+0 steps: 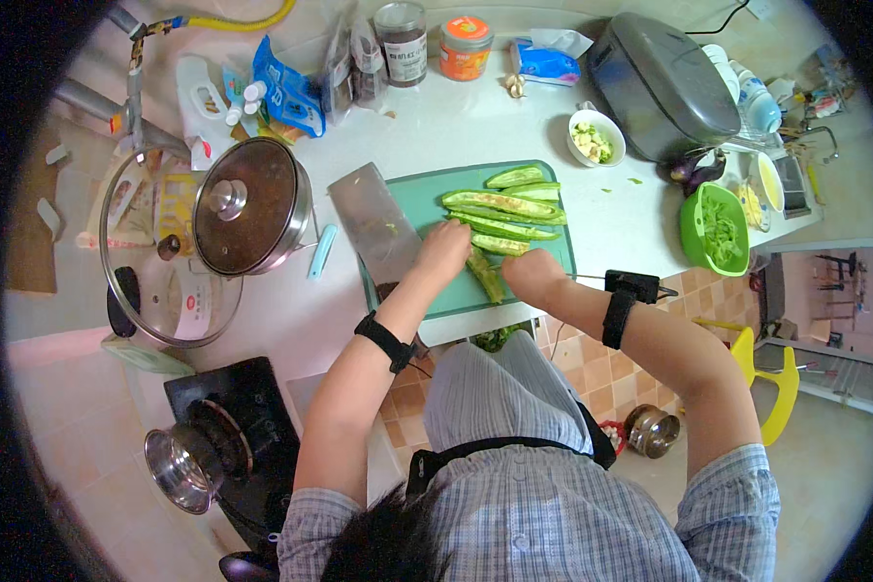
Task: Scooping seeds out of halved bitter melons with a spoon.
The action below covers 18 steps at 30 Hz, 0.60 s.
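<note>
A green cutting board (407,190) lies on the white counter, with several lengthwise-cut pieces of a green vegetable (505,205), seeds and pale flesh showing, across its right half. My left hand (444,251) is at the left ends of these pieces, its fingers curled. My right hand (531,276) is at the board's near right part, closed beside a short piece (502,244). Another cut piece (486,275) slants between the hands. Whether either hand grips a piece is hidden by the fingers. A wide cleaver (378,214) rests flat over the board's left edge.
Left of the board stand a lidded pot (251,207), a glass lid (218,320) and a light-blue peeler or knife handle (322,252). A white bowl of chopped pieces (596,138), a grey lidded appliance (662,87), an eggplant (698,171) and a green basket (691,233) are at right.
</note>
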Each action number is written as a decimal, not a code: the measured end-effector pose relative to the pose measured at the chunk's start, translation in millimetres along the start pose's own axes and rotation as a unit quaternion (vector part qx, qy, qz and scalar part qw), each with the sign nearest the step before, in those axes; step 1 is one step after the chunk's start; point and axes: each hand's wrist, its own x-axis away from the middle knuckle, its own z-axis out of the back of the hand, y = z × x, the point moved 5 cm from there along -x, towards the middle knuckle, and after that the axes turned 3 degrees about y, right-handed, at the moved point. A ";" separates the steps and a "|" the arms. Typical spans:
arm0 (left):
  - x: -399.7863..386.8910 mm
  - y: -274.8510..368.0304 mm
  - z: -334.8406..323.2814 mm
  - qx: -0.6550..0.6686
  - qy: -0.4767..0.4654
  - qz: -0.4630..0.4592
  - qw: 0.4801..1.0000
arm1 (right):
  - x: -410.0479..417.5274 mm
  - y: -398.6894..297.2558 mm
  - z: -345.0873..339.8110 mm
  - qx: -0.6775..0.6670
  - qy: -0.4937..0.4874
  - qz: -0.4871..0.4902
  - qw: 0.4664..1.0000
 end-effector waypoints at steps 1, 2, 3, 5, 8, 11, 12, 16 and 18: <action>-0.2 -1.1 0.6 -0.009 0.004 0.011 1.000 | 0.9 -0.6 -1.8 0.011 -0.006 -0.003 1.000; -0.1 -3.2 -0.3 -0.018 0.009 0.024 1.000 | 1.8 -2.0 -2.3 0.024 -0.013 -0.004 1.000; -1.8 -3.1 -2.1 -0.016 0.010 0.027 0.999 | 2.6 -2.1 -3.1 0.024 -0.015 -0.002 1.000; -7.7 -3.3 -5.6 -0.058 0.017 0.030 0.998 | 4.6 0.8 -5.0 0.017 -0.019 -0.008 1.000; -11.6 -8.6 -14.1 -0.060 -0.017 0.038 0.997 | 13.2 -15.2 -21.5 0.044 -0.073 0.020 0.996; -11.3 -11.9 -20.2 -0.060 0.019 0.039 0.997 | 25.9 -19.0 -30.7 0.013 -0.077 -0.010 0.997; -9.8 -14.3 -19.2 -0.060 0.019 0.040 0.997 | 31.9 -15.4 -27.1 -0.025 -0.082 -0.032 0.996; -2.1 -11.7 -13.9 -0.037 -0.003 0.026 0.999 | 45.0 -4.4 14.6 -0.041 -0.054 -0.079 0.995; -1.6 -11.7 -7.1 -0.023 -0.010 0.026 0.999 | 38.9 4.3 8.3 -0.028 -0.038 -0.079 0.996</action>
